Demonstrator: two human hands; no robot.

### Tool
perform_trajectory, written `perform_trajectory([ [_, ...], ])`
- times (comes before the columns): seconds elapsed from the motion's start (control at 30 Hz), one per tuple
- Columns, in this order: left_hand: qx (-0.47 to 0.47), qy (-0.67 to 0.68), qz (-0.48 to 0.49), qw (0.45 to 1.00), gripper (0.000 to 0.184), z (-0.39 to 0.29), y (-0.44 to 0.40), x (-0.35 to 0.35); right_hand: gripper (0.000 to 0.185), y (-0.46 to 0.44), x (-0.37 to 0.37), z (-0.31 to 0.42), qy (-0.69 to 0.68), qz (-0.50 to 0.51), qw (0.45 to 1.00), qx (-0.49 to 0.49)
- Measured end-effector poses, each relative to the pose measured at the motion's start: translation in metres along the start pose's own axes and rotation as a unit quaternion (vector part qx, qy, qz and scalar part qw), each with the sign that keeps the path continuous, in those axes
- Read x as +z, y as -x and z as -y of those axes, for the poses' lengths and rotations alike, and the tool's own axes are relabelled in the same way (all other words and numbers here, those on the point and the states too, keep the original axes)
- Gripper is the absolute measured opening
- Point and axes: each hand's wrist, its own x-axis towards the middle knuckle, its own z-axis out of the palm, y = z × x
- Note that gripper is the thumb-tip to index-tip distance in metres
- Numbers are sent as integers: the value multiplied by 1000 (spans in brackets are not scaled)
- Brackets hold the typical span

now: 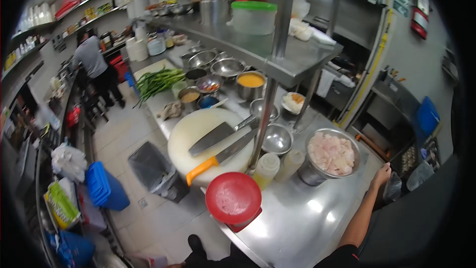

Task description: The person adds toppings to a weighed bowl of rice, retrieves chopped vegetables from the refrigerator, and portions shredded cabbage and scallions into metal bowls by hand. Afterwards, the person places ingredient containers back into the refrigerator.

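Note:
My right hand point(382, 174) reaches out past the right edge of the steel counter point(297, 218), its fingers closed. What they hold, if anything, I cannot make out; a clear plastic bag point(393, 187) hangs just below. To the left of that hand, a steel pot point(313, 174) on the counter is heaped with pale raw meat point(333, 154). Only a sliver of skin at the bottom edge seems to be my left hand point(174, 266), its fingers hidden. A red round tray on a scale point(233, 198) sits at the counter's near corner.
A cleaver point(213, 138) and an orange-handled knife point(223, 156) lie on a round white board point(186, 129). Squeeze bottles point(267, 168), steel bowls point(277, 139) and green onions point(161, 83) stand around. A shelf post point(267, 114) rises mid-counter. Another person point(94, 62) stands far left.

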Motion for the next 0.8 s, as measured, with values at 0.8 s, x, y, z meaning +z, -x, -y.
perform_trajectory([
  [0.8, 123, -207, -230, 943, 19, -12, -136, -204, 19, 296, 173, 255, 277, 616, 526, -516],
])
